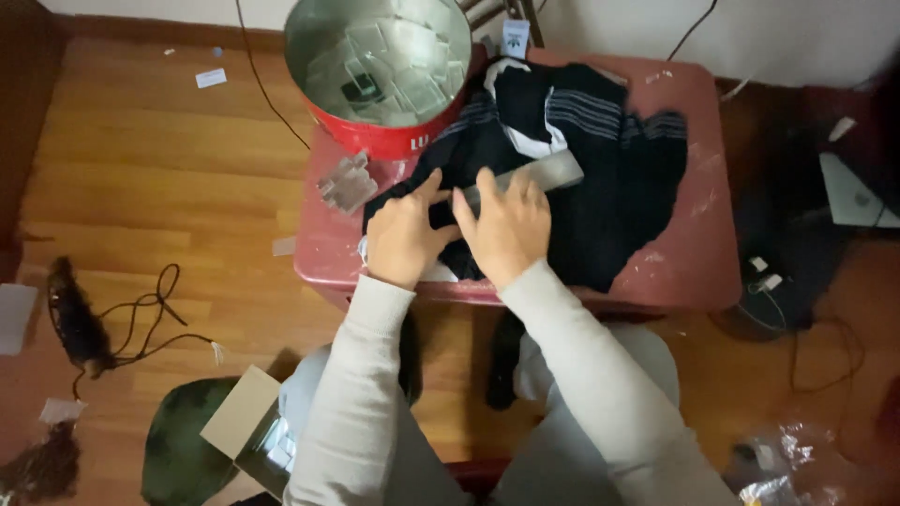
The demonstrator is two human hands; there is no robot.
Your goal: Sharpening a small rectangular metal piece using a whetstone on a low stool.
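Packages first: a round red tin (380,70) with a shiny inside stands at the table's (698,272) eleven o'clock corner, holding clear plastic pieces; white lettering on its wall is partly hidden. A white tag (515,37) sticks up at twelve o'clock behind the dark garment (609,178). A clear plastic bit (347,183) lies just below the tin. On the floor (141,159) a white slip (211,78) lies at ten o'clock and a brown card box (242,410) at seven.

The garment, black with grey stripes and a white collar patch, is spread over the table's middle. On it lies a grey bar (539,175), long axis running from eight to two o'clock, its far end pointing towards two.

The left hand (403,234) lies flat on the cloth, fingers spread. The right hand (506,230) presses on the bar's near end, fingers loosely spread over it; neither pinches anything.

Bare table shows at three and five o'clock; the near edge runs just under both wrists.
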